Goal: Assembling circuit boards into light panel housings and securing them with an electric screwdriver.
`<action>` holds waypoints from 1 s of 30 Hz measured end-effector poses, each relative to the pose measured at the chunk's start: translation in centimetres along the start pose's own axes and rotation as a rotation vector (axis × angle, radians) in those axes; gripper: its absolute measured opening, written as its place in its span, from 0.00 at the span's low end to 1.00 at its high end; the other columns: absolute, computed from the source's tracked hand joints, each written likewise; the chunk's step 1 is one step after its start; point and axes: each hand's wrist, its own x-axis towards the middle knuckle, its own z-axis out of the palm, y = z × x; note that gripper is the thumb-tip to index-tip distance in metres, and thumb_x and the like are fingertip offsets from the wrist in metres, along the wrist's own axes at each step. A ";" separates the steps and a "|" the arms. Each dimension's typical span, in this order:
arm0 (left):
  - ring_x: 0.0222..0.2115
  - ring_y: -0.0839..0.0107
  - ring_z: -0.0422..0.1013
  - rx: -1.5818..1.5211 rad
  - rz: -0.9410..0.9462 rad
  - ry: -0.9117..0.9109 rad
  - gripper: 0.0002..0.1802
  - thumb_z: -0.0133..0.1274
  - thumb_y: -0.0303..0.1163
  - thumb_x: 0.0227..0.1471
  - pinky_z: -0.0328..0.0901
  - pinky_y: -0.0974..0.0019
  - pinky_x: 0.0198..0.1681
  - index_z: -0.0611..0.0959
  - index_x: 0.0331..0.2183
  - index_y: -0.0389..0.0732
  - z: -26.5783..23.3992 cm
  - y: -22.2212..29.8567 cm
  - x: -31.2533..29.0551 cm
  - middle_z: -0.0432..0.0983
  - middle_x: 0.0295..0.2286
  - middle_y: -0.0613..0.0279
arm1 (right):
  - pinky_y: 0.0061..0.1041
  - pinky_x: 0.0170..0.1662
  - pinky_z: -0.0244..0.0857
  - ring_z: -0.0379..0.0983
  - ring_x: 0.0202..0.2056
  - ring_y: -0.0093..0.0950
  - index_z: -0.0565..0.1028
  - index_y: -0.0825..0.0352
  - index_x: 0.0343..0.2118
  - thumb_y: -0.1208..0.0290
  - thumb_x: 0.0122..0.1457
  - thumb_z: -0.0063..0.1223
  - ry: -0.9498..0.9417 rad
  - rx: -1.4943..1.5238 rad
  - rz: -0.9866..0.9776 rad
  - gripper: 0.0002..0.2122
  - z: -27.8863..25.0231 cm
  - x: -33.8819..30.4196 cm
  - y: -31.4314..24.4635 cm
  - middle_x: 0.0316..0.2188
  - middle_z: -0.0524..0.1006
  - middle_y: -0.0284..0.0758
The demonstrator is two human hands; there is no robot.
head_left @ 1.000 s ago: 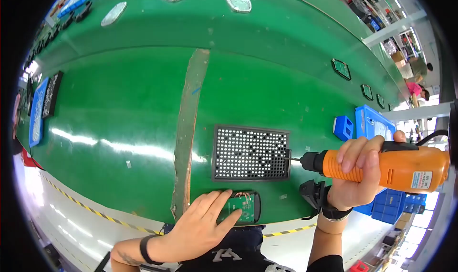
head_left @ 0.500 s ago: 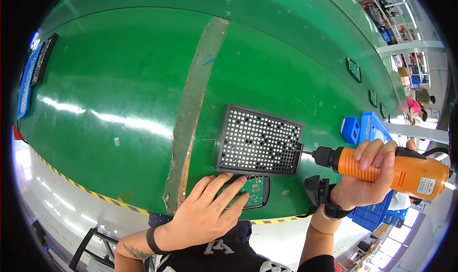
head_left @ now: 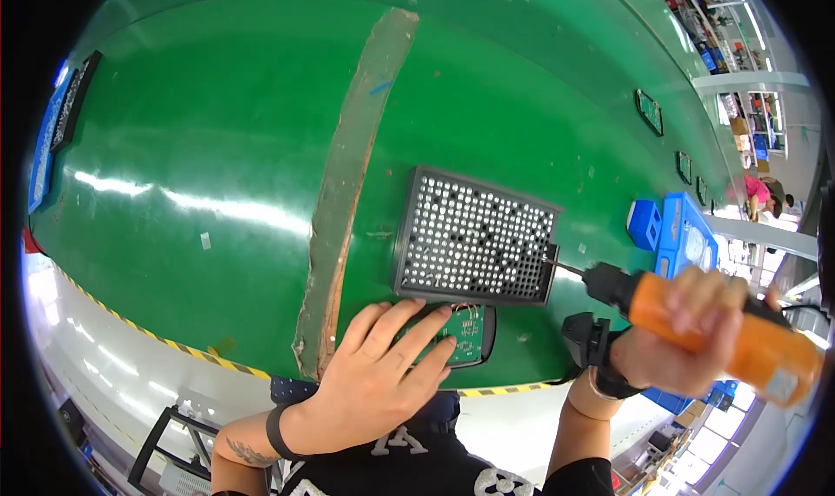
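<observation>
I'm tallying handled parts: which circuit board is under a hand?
The board beside the black tray: the left hand lies partly over it. The other boards sit farther off at right, untouched.

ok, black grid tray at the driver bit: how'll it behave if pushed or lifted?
Black tray probably stiff: its sides look straight and thick. Lying low and broad on the green bench, it would likely slide rather than tip. Bright pieces in its uncovered holes might spill if it's tilted.

Right hand (head_left: pixel 683 348) grips orange driver (head_left: pixel 648 303), bit at screw tray (head_left: pixel 406 235); left hand (head_left: pixel 387 357) on circuit board (head_left: pixel 470 333).
</observation>
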 end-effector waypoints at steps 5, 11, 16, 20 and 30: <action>0.42 0.57 0.62 -0.092 -0.067 -0.004 0.20 0.60 0.25 0.30 0.58 0.53 0.43 0.76 0.33 0.39 -0.3 0.5 0.5 0.68 0.42 0.58 | 0.17 0.28 0.56 0.58 0.17 0.17 0.62 0.72 0.38 0.74 0.51 0.47 -0.167 0.303 -0.199 0.12 0.5 -2.3 -4.2 0.16 0.62 0.28; 0.42 0.57 0.63 -0.115 -0.064 0.047 0.20 0.61 0.25 0.29 0.58 0.54 0.42 0.76 0.32 0.40 0.6 0.1 0.2 0.69 0.41 0.60 | 0.16 0.12 0.63 0.64 0.10 0.19 0.62 0.65 0.47 0.76 0.48 0.56 -0.301 0.260 -0.208 0.22 1.8 -6.2 -4.5 0.15 0.69 0.30; 0.41 0.58 0.63 -0.132 -0.081 0.063 0.20 0.61 0.26 0.29 0.57 0.55 0.42 0.76 0.31 0.41 0.3 0.0 0.0 0.69 0.41 0.61 | 0.17 0.12 0.63 0.65 0.09 0.19 0.62 0.65 0.47 0.76 0.48 0.56 -0.302 0.234 -0.149 0.22 2.1 -7.0 -4.6 0.14 0.69 0.30; 0.41 0.58 0.63 -0.152 -0.084 0.072 0.20 0.61 0.26 0.29 0.57 0.55 0.41 0.76 0.32 0.40 0.3 0.0 0.1 0.70 0.41 0.61 | 0.18 0.12 0.63 0.65 0.10 0.20 0.62 0.65 0.46 0.77 0.48 0.56 -0.316 0.227 -0.158 0.22 2.4 -6.9 -4.5 0.14 0.69 0.30; 0.41 0.59 0.64 -0.144 -0.085 0.070 0.19 0.61 0.26 0.30 0.57 0.56 0.41 0.76 0.31 0.40 0.3 0.0 0.1 0.70 0.41 0.61 | 0.19 0.12 0.64 0.65 0.09 0.21 0.61 0.65 0.47 0.77 0.48 0.56 -0.310 0.224 -0.114 0.23 2.3 -7.4 -4.0 0.13 0.68 0.30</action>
